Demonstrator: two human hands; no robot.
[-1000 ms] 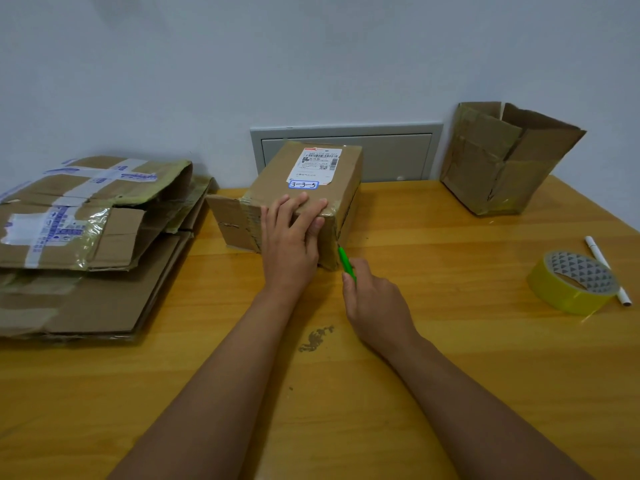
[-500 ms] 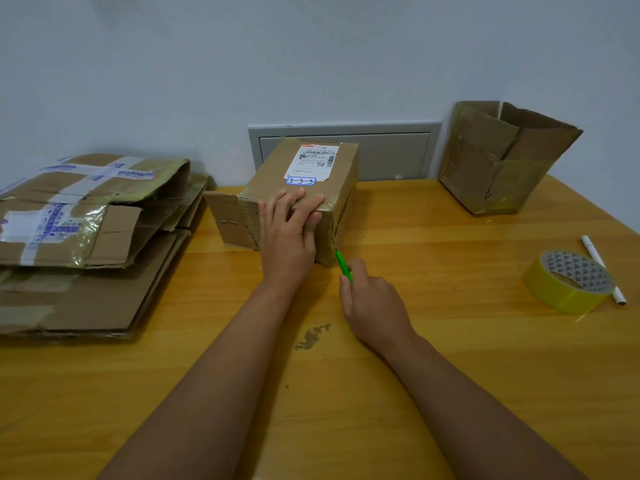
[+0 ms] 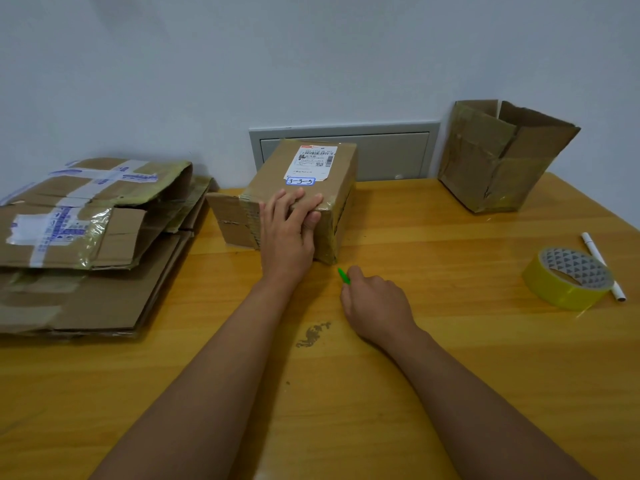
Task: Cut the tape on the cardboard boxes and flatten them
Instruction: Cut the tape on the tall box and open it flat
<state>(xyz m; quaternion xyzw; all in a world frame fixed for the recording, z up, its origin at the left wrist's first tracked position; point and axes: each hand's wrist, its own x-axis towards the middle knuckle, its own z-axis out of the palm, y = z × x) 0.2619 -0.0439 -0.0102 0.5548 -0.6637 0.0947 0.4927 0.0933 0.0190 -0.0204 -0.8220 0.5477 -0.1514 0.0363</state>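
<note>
On the table [image 3: 450, 341], left hand [image 3: 287, 233] presses flat on the box [image 3: 311, 188]; right hand [image 3: 375, 306] pinches what looks like a cutter [image 3: 343, 275] pointing boxward.

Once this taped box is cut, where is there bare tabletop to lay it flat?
Bare wood lies between the taped box and the open box, and in front of the tape roll. The left is crowded by the flattened stack; the pen borders the roll.

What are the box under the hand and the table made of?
The box looks like brown corrugated cardboard, matte, with glossy clear tape shining at its corners. The table seems wood or wood-look laminate: grain lines show under a smooth, slightly reflective varnish.
</note>
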